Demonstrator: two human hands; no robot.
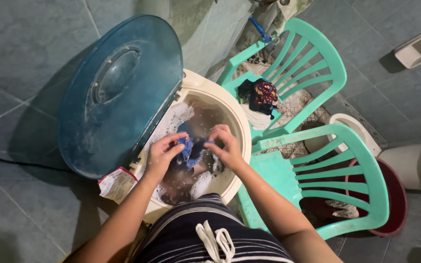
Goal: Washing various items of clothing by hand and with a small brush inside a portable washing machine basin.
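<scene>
Over the soapy washing tub [237, 117], we see the left hand [161, 155] and right hand [227, 147]. Each grip is closed on the blue cloth [189, 148] between them.

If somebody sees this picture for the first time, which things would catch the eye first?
Probably the two hands, left hand and right hand, gripping a blue cloth over the foamy water in the round cream washing tub at the centre. Next comes the big blue translucent lid raised on the left, then two mint-green plastic chairs on the right, the farther one carrying dark clothes.
</scene>
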